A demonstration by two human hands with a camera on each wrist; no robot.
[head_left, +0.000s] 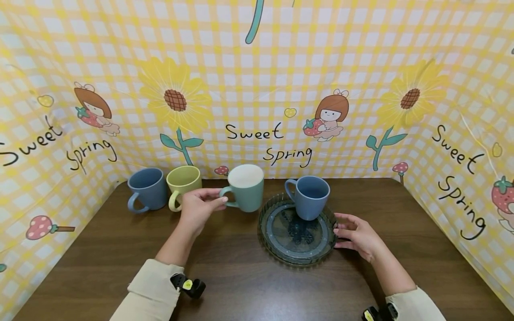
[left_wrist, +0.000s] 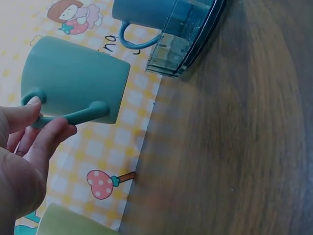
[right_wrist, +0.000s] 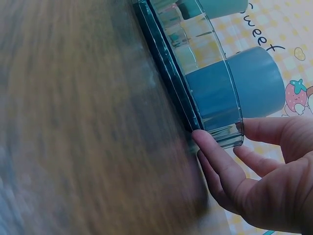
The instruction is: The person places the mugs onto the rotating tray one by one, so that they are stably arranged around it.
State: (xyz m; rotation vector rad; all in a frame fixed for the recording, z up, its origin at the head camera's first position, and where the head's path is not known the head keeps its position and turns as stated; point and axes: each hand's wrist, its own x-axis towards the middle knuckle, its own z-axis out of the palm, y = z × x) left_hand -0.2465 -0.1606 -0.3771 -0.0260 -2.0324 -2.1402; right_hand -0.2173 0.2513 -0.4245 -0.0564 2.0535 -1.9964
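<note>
So the green mug (head_left: 246, 187) is the one in play. It's upright near the back of the counter (head_left: 241, 276), just left of the glass tray (head_left: 297, 258), with its handle sticking out to the left, straight at the left hand (head_left: 197, 207). That hand has thumb and fingers pinched on the handle; the left wrist view shows the fingertips (left_wrist: 34, 104) curled onto it pretty clearly. Can't really tell if the mug's base is on the wood or slightly lifted.

The tray lies to the mug's right, so the mug sits between the left hand and the tray. The left hand is obviously the nearer one here.

The right hand (head_left: 358, 235) is on the far side, fingers mostly straight and resting against the tray's right rim, not wrapped around anything.

A blue mug (head_left: 308, 196) already stands at the back of the tray, handle pointing left too. Another blue mug (head_left: 147, 189) and a yellow mug (head_left: 183, 184) sit touching each other at back left.
</note>
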